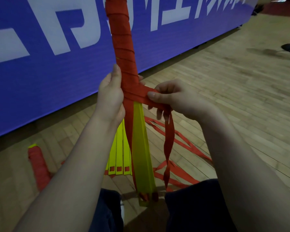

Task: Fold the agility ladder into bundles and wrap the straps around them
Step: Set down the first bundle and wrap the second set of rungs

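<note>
Left hand [110, 96] grips bundle [124, 47], right hand [177, 99] apparently pinches strap [169, 134]

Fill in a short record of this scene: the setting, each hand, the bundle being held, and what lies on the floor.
Setting: wooden floor beside a blue banner
Left hand: grips the held bundle
Right hand: pinches the red strap, drawn sideways off the bundle, tail hanging
Held bundle: upper part wrapped in red; lower bare rungs yellow
On the floor: a second wrapped bundle, loose floor rungs, slack floor straps
</note>
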Demonstrator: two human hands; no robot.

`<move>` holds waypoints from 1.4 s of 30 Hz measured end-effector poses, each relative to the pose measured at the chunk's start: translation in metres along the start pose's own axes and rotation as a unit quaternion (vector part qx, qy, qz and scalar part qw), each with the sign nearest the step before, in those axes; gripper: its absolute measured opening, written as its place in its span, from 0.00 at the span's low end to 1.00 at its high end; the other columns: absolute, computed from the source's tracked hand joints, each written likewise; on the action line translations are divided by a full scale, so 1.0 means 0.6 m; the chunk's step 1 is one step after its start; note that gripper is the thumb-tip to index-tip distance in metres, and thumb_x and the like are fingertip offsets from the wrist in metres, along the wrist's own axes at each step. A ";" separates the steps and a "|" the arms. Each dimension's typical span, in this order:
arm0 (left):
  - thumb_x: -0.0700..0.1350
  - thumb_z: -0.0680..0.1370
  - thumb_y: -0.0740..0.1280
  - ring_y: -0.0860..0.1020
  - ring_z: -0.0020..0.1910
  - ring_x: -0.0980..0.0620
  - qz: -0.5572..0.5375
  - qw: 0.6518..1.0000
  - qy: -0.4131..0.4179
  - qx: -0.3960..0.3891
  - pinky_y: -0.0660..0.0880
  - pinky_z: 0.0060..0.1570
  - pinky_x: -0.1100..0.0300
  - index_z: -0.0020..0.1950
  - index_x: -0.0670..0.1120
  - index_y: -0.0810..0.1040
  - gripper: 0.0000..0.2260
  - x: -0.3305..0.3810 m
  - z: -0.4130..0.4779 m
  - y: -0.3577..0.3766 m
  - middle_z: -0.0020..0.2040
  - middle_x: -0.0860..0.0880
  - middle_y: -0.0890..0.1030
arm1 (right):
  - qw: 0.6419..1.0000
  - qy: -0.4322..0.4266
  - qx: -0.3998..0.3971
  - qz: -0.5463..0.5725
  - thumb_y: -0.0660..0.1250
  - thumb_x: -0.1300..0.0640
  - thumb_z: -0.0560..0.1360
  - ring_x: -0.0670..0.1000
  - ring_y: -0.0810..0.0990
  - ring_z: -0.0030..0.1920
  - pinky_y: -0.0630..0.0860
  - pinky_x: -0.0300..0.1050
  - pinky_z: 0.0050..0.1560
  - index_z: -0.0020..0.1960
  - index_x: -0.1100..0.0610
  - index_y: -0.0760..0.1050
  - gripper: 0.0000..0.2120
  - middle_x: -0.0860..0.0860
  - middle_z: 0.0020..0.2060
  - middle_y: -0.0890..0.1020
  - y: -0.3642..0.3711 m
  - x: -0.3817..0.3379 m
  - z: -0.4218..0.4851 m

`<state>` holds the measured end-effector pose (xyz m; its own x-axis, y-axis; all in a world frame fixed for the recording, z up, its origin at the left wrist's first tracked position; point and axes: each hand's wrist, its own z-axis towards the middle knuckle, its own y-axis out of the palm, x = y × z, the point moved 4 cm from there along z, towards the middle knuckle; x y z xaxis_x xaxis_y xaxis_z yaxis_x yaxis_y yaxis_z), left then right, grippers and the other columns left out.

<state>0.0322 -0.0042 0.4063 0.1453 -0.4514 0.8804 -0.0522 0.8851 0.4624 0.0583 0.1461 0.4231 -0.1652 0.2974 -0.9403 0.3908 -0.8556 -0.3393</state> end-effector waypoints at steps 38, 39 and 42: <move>0.43 0.83 0.60 0.82 0.41 0.50 0.008 1.000 -0.021 -0.019 0.79 0.49 0.54 0.48 0.39 0.79 0.11 -0.009 -0.016 0.015 0.40 0.46 0.84 | 0.994 -0.035 0.088 -0.057 0.69 0.55 0.77 0.45 0.69 0.18 0.64 0.36 0.20 0.40 0.60 0.79 0.11 0.57 0.26 0.75 0.013 0.002 0.011; 0.43 0.83 0.59 0.82 0.39 0.53 0.003 1.000 -0.019 -0.012 0.79 0.44 0.58 0.48 0.40 0.78 0.11 -0.004 -0.013 0.013 0.38 0.47 0.84 | 0.995 -0.027 0.070 -0.067 0.69 0.54 0.77 0.48 0.71 0.19 0.65 0.36 0.19 0.40 0.60 0.80 0.11 0.60 0.28 0.77 0.010 0.001 0.008; 0.42 0.84 0.58 0.81 0.35 0.57 -0.033 0.999 -0.025 0.006 0.77 0.38 0.64 0.48 0.41 0.77 0.11 0.008 -0.004 0.004 0.34 0.49 0.83 | 0.997 -0.010 0.023 -0.073 0.69 0.55 0.77 0.52 0.70 0.20 0.64 0.37 0.19 0.44 0.66 0.80 0.13 0.56 0.31 0.84 0.003 0.000 0.001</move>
<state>0.0350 -0.0040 0.4112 0.0984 -0.5142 0.8520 -0.0555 0.8520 0.5206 0.0584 0.1442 0.4223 -0.2347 0.4122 -0.8803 0.3199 -0.8224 -0.4704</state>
